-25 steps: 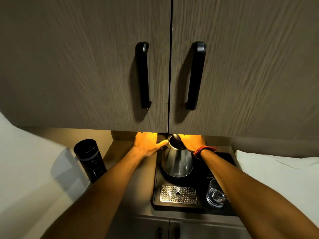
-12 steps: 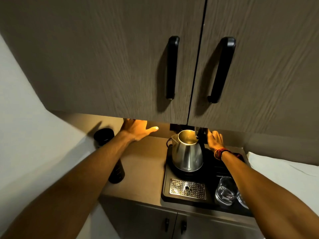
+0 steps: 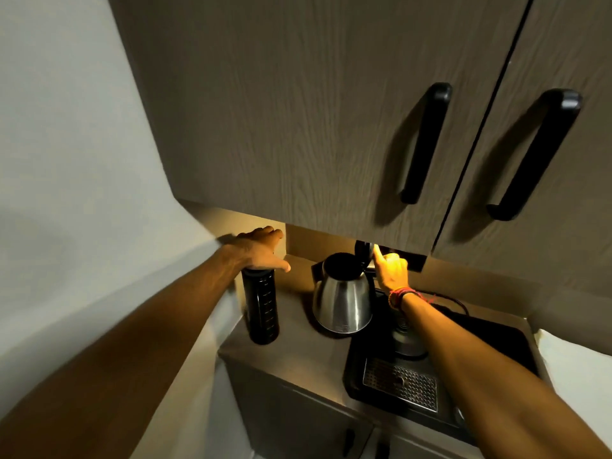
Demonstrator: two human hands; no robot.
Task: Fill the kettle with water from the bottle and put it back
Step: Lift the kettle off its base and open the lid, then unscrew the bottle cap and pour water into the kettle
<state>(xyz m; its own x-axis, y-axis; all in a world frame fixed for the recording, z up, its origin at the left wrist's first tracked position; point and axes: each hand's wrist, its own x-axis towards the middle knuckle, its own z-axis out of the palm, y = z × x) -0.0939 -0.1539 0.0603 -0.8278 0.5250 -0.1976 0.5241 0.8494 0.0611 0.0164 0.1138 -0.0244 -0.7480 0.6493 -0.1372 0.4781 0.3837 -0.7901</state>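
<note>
The steel kettle (image 3: pixel 342 299) stands with its lid flipped up on the brown counter, just left of the black tray (image 3: pixel 490 329). My right hand (image 3: pixel 390 270) is wrapped around the handle at the kettle's back, index finger up against the lid. The round kettle base (image 3: pixel 409 341) sits bare on the tray. A tall black bottle (image 3: pixel 261 309) stands upright near the left wall. My left hand (image 3: pixel 260 248) lies over its cap, thumb sticking out to the right, fingers not closed around it.
The upper cabinet with two black handles (image 3: pixel 427 140) hangs low over the counter and hides the back wall. A metal drip grate (image 3: pixel 400 382) lies at the tray's front. The white wall closes the left side. Lower cabinet doors (image 3: pixel 298 422) are below.
The kettle has come off its base and moved left onto the counter. My left hand has travelled left onto the bottle's cap. The view has swung left.
</note>
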